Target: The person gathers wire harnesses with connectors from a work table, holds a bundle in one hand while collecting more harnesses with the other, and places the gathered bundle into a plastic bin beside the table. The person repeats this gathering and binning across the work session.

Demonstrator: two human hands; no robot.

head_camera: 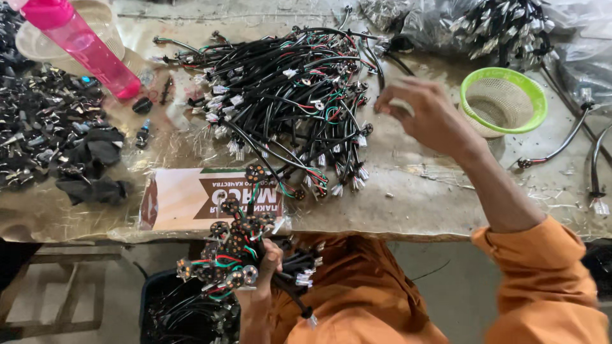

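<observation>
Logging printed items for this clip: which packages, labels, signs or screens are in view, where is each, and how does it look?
Flat printed package: at the table's near edge, just above the left hand; rectangular, cream with a brown panel, white lettering and a green strip.
Clear plastic bags: far right of the table, crumpled, holding cable parts; no print visible.
No signs or screens.

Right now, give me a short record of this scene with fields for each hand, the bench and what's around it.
left hand: grips a bundle of cables below the bench edge
right hand: raised over the bench, fingers pinched beside the cable pile
basket: green, right of that hand
bottle: pink, far left
bin: dark, under the bundle, cables inside
</observation>
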